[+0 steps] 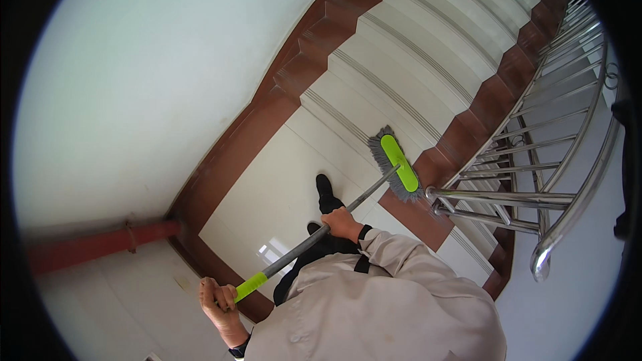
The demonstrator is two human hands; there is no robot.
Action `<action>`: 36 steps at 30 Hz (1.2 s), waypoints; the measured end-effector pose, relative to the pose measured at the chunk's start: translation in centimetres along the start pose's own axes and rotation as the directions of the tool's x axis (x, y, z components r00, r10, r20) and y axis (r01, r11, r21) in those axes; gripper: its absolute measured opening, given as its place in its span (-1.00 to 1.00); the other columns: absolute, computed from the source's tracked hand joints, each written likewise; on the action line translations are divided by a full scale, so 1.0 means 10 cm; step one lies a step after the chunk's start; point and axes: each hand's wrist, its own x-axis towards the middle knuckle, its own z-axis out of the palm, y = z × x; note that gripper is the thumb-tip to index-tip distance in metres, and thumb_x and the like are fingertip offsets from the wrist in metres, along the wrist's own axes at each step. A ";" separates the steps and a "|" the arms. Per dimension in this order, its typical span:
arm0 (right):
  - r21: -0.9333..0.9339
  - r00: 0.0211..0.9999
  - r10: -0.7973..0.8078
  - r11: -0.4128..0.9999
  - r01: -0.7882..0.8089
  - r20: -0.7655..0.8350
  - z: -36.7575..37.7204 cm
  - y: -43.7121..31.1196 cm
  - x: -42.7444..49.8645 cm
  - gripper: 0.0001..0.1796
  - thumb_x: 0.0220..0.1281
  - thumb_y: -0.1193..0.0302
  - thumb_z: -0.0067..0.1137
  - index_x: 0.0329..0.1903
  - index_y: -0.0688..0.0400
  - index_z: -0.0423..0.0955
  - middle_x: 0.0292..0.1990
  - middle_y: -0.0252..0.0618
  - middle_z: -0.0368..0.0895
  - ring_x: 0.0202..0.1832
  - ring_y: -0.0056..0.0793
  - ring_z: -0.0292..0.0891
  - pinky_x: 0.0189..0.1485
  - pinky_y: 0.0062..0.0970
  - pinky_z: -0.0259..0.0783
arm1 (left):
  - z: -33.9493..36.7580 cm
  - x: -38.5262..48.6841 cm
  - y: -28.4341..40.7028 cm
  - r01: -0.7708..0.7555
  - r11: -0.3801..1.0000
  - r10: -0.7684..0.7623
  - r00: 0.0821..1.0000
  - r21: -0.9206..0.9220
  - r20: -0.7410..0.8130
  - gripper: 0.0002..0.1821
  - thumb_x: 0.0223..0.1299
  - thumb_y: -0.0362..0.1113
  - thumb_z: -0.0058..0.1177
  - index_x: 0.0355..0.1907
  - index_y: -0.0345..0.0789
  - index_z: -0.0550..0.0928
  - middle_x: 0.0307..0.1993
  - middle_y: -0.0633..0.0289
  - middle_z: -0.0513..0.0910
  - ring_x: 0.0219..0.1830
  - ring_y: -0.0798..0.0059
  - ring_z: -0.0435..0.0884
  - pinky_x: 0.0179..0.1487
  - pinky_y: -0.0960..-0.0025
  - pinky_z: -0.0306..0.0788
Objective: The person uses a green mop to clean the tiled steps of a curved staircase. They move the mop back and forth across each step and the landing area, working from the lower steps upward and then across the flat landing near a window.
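My left hand (218, 301) is closed around the bright green grip (251, 287) at the upper end of a mop handle. Farther down, my right hand (342, 223) wraps the grey metal pole (296, 253). The pole slants away to a flat mop head (398, 163) with a green plate and a grey string fringe. That head lies at the near end of the staircase (401, 70), close to the foot of a railing post. Whether it rests on a step or on the landing's edge, I cannot tell.
Glossy pale tiles cover the landing (256, 190) under my black shoes (324, 188). Stainless steel railings (506, 198) flank the stairs on the right. Brown skirting (220, 180) edges the white wall (150, 85). A red pipe (105, 245) runs along the left.
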 end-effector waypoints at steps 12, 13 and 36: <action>-0.013 0.944 -0.238 0.970 0.241 -0.230 0.10 0.05 -0.17 -0.91 -0.04 0.47 0.18 -0.45 0.03 0.45 -0.54 -0.24 0.56 -0.30 -0.13 0.52 -0.12 -0.15 0.24 | 0.09 -1.31 -0.42 -0.128 0.988 0.108 0.973 -0.088 -0.202 -0.66 0.47 -0.18 0.03 -0.51 -0.14 0.39 -0.85 0.50 0.02 -0.79 0.70 -0.10 -0.47 0.52 0.04; -0.015 0.937 -0.247 0.968 0.251 -0.248 0.10 0.13 -0.24 -0.91 -0.04 0.47 0.18 -0.45 0.03 0.45 -0.54 -0.25 0.54 -0.31 -0.14 0.52 -0.11 -0.15 0.25 | 0.12 -1.42 -0.49 -0.132 0.987 0.111 0.970 -0.087 -0.214 -0.66 0.48 -0.18 0.01 -0.51 -0.15 0.39 -0.85 0.49 0.02 -0.80 0.70 -0.11 -0.49 0.51 0.03; 0.096 0.943 -0.330 0.941 0.326 0.032 -0.13 0.86 -2.55 -0.78 -0.08 0.49 0.26 -0.40 -0.04 0.39 -0.54 -0.32 0.55 -0.32 -0.16 0.58 -0.22 -0.09 0.26 | 0.55 -3.44 -1.31 -0.183 0.969 0.135 0.954 -0.167 -0.266 -0.71 0.56 -0.18 -0.13 -0.23 -0.33 0.57 -0.83 0.49 0.04 -0.82 0.70 -0.10 -0.56 0.51 0.00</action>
